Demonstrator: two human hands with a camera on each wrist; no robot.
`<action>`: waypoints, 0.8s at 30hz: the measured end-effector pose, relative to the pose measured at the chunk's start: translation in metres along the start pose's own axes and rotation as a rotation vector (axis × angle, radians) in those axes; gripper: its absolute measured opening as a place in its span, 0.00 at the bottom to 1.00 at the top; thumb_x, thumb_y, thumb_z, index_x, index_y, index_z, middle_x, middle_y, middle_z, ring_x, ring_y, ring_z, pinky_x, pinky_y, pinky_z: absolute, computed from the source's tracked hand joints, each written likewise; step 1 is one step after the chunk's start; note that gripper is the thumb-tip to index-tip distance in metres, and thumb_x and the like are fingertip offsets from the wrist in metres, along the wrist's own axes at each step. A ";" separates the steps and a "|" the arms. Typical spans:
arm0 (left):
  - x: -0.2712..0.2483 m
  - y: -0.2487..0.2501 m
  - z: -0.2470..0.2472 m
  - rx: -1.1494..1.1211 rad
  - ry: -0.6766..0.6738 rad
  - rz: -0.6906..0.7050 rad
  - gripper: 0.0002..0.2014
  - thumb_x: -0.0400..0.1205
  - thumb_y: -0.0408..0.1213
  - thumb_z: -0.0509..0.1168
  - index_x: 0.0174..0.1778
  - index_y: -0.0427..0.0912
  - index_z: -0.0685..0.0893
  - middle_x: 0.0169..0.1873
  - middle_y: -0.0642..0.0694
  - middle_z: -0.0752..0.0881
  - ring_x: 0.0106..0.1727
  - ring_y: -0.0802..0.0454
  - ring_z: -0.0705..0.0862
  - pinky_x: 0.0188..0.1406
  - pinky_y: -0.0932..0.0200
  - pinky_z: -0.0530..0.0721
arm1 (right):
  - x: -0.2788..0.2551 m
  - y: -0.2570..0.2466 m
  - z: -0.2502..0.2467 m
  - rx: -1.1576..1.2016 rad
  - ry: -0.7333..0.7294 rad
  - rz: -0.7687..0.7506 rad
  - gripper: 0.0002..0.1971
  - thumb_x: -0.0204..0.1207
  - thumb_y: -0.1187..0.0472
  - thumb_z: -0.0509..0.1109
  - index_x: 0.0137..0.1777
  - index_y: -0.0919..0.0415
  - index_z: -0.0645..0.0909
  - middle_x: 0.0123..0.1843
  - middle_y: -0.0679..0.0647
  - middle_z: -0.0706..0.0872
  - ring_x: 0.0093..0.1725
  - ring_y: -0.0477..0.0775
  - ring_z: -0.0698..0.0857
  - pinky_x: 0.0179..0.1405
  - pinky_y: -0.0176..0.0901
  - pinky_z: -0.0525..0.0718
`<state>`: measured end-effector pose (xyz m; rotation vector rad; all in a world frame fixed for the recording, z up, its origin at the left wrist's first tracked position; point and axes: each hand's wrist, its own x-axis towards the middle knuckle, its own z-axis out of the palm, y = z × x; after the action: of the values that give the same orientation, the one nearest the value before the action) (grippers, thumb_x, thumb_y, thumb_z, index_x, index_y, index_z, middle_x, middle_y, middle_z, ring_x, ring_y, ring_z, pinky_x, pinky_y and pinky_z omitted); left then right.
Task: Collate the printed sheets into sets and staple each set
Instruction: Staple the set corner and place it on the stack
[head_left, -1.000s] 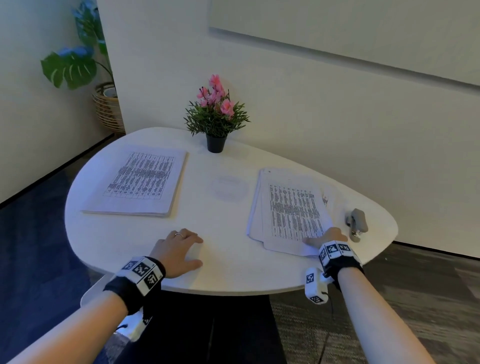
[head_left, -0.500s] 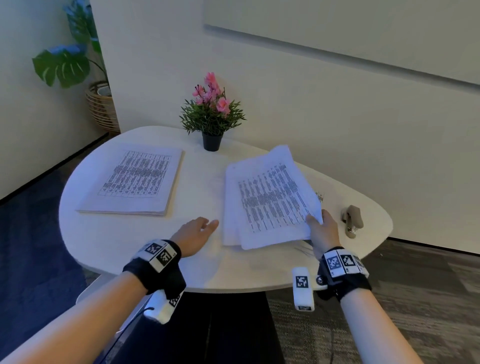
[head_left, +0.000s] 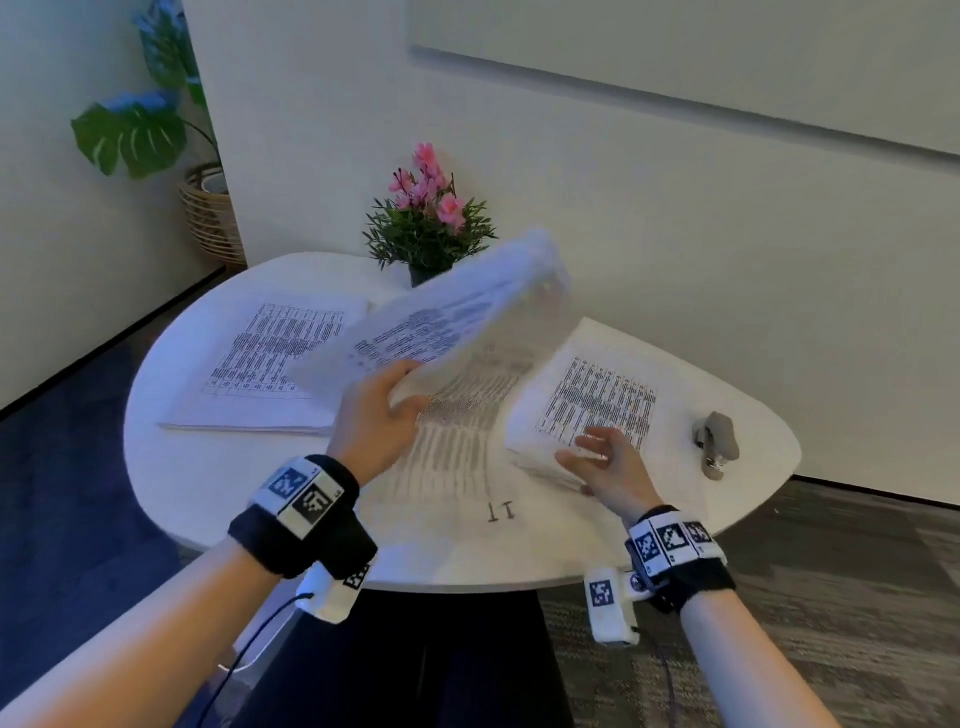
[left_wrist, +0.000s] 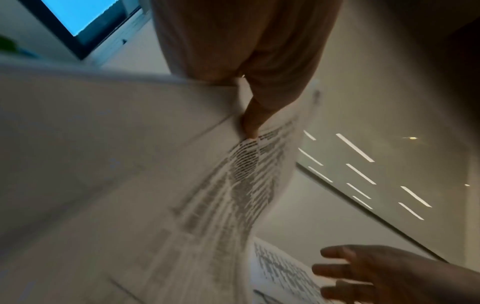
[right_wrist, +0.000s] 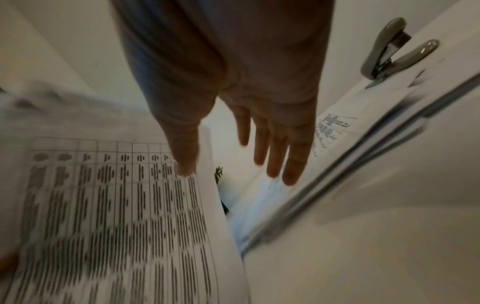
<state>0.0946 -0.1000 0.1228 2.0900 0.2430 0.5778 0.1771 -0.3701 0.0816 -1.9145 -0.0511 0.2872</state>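
Observation:
My left hand (head_left: 397, 397) grips a lifted, blurred bundle of printed sheets (head_left: 447, 317) by its near edge, tilted up over the table's middle. In the left wrist view the left hand (left_wrist: 248, 125) pinches the sheets (left_wrist: 228, 195). One sheet (head_left: 457, 457) marked "11" lies or hangs under the bundle. My right hand (head_left: 597, 449) is open, fingers spread just above the right stack (head_left: 597, 400); the right wrist view shows the right hand (right_wrist: 259, 152) with straight fingers holding nothing. Another printed stack (head_left: 270, 364) lies flat at the left. A grey stapler (head_left: 717, 441) (right_wrist: 397, 49) sits at the right end.
The rounded white table (head_left: 208, 493) stands against a wall. A potted pink flower (head_left: 428, 223) is at its back edge, partly behind the lifted bundle. A large plant in a wicker basket (head_left: 210, 213) stands on the floor at the far left.
The bundle has passed from my right hand to my left and risen higher, towards the left. My right hand let go and now hovers open over the right stack.

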 end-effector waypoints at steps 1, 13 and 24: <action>-0.001 0.003 -0.002 0.000 -0.003 0.044 0.08 0.80 0.30 0.66 0.50 0.47 0.85 0.38 0.49 0.87 0.35 0.59 0.80 0.32 0.68 0.75 | 0.003 -0.005 -0.001 0.092 0.036 -0.011 0.40 0.62 0.49 0.82 0.71 0.56 0.68 0.67 0.52 0.78 0.59 0.53 0.82 0.46 0.48 0.85; -0.007 0.030 -0.021 0.092 0.185 0.336 0.32 0.68 0.39 0.80 0.67 0.41 0.78 0.65 0.46 0.76 0.67 0.52 0.75 0.69 0.47 0.75 | -0.013 -0.092 -0.013 0.106 0.200 -0.659 0.11 0.71 0.67 0.76 0.33 0.56 0.79 0.26 0.37 0.80 0.28 0.35 0.74 0.30 0.28 0.71; -0.004 0.065 -0.041 0.178 0.146 0.181 0.05 0.74 0.50 0.75 0.38 0.54 0.88 0.22 0.49 0.85 0.27 0.48 0.83 0.30 0.53 0.82 | 0.045 -0.081 -0.058 -0.226 0.218 -0.393 0.07 0.76 0.53 0.72 0.43 0.55 0.86 0.43 0.54 0.89 0.46 0.55 0.87 0.47 0.47 0.85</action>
<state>0.0680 -0.1077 0.1946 2.2589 0.1950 0.8457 0.2425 -0.3867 0.1680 -2.0974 -0.3212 -0.1996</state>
